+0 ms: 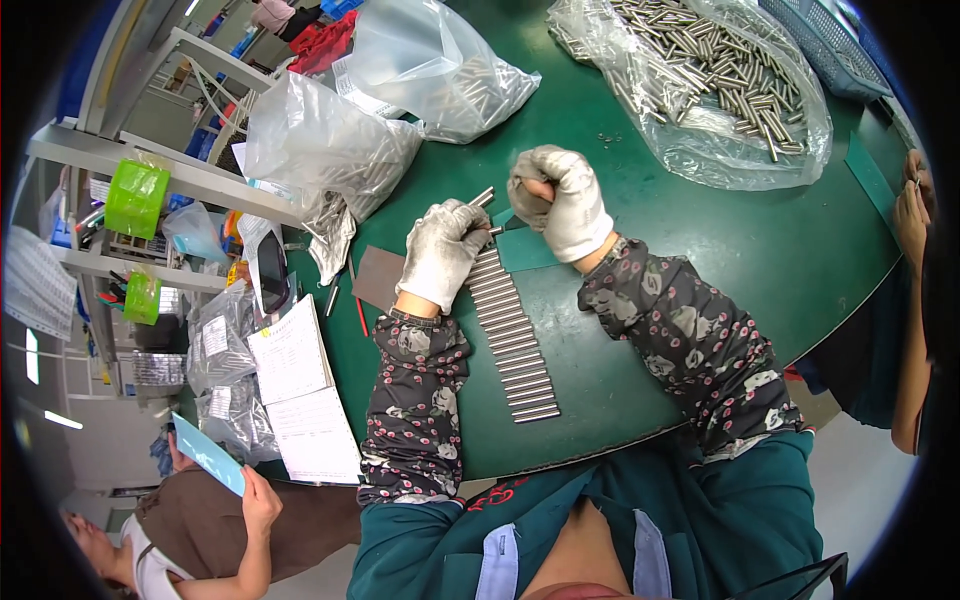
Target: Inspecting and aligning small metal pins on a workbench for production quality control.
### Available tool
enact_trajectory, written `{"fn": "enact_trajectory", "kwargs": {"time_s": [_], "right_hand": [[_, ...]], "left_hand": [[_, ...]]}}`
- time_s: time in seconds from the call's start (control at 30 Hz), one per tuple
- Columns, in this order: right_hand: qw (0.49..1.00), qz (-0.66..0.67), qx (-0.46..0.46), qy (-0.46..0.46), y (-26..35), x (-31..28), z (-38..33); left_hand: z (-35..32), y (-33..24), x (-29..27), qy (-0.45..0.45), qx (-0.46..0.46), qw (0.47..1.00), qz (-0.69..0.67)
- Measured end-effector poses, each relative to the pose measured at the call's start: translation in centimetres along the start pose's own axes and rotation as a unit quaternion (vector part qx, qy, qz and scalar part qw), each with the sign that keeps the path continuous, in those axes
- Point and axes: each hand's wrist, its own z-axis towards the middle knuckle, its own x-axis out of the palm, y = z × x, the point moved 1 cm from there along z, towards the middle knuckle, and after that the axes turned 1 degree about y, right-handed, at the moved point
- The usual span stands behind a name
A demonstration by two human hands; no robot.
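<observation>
My left hand (442, 252), in a whitish work glove, has its fingers closed on a metal pin (484, 197) whose end sticks out past the fingertips. Another pin end (496, 230) shows right beside the same fingertips. Below them a long row of metal pins (512, 335) lies side by side on the green tabletop. To the right and a little higher, my right hand (562, 200), gloved alike with a bare fingertip showing, is curled closed; whatever sits inside is hidden. A flat green strip (527, 250) lies on the table beside that hand.
An opened plastic bag of loose pins (735, 75) lies at the far right near a blue basket (830, 50). Filled bags (330, 140) stand far left. An open notebook (300, 385), a phone (271, 270) and a brown sheet (378, 277) lie left. People (240, 520) are on both sides.
</observation>
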Motion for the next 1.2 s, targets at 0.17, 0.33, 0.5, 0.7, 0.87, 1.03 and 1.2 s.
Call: {"fn": "enact_trajectory", "kwargs": {"time_s": [0.17, 0.33, 0.5, 0.7, 0.87, 1.03, 1.2], "right_hand": [[0.998, -0.043, -0.045, 0.019, -0.29, 0.09, 0.06], [0.997, -0.049, -0.051, 0.015, -0.48, -0.18, 0.32], [1.000, -0.008, 0.006, -0.007, -0.06, -0.01, 0.27], [0.999, -0.007, -0.023, -0.030, 0.09, 0.34, 0.33], [0.999, -0.012, -0.022, -0.025, 0.07, 0.22, 0.31], [0.999, -0.009, -0.019, -0.028, -0.01, 0.44, 0.30], [0.999, -0.012, -0.022, -0.022, 0.07, 0.35, 0.25]], "left_hand": [[-0.10, 0.32, -0.06, 0.001, 0.004, 1.000, -0.004], [-0.06, -0.20, -0.33, -0.003, 0.008, 1.000, -0.014], [-0.07, -0.03, -0.23, -0.009, 0.037, 0.999, 0.011], [0.00, -0.04, -0.25, -0.007, 0.029, 0.999, 0.014], [0.07, -0.13, -0.18, -0.004, 0.026, 1.000, 0.011], [0.01, 0.00, -0.23, -0.004, 0.028, 0.999, 0.016], [0.06, 0.02, -0.14, -0.002, 0.024, 1.000, 0.021]]}}
